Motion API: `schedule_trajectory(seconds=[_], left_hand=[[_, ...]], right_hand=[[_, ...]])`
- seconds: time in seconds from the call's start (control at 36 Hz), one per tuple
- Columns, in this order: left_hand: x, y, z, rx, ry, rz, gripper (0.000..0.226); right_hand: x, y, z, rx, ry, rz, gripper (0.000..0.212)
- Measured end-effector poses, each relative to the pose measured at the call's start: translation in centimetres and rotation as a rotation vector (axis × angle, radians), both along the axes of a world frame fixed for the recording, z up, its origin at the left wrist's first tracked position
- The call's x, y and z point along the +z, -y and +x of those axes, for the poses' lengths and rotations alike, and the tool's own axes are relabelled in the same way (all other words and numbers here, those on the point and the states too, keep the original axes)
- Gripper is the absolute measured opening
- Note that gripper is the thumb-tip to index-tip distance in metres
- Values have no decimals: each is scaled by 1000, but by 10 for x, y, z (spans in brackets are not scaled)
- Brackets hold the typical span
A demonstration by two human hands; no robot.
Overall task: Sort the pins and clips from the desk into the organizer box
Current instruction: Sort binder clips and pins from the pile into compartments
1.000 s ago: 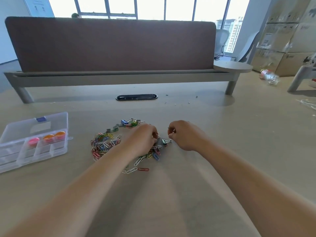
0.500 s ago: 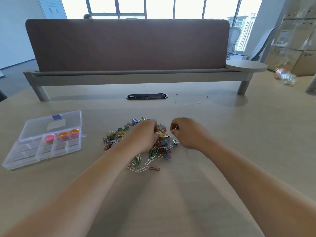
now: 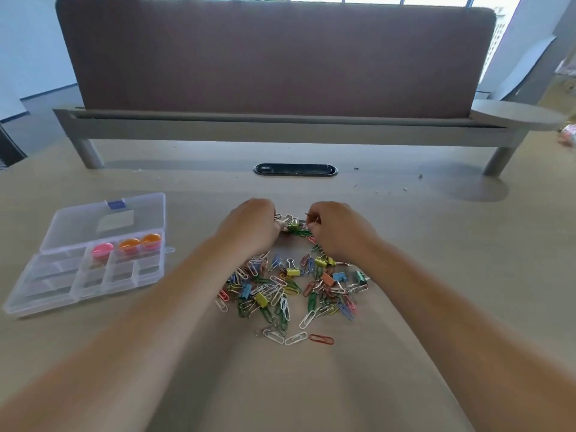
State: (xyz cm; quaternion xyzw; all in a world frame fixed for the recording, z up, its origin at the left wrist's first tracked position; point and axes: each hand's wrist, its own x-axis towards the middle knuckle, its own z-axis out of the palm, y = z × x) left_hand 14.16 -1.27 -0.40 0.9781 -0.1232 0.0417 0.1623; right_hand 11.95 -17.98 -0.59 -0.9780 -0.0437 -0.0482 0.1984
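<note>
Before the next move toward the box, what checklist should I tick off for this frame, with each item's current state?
1. Organizer box lid open: ok.
2. Free compartments: ok; the front ones look empty, while a pink disc and two orange discs sit in the back row.
3. Route from pile to box: ok; only bare desk lies between.
4. Left hand or right hand holding a clip: cannot tell; their curled fingers hide the fingertips at the pile's far end.
5. Pile sorted by type: not ok; paper clips and binder clips lie mixed.
</note>
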Motion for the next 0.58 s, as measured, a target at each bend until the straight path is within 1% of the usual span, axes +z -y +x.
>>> schedule_trajectory(seconds=[0.08,0.22,0.33,0.58], left_hand=[[-4,2,5,-8,-14,4,32],[-7,5,8,-2,-40,-18,25],[-2,7,8,-3,-104,-67,24],[1,6,1,7,-140,-63,32]], right_hand=[[-2,-2,5,-6,3,-17,12],[-4,-1,5,-8,3,-26,14],[-2,1,3,-7,6,-26,15],[4,2,-2,-14,-7,-14,16]])
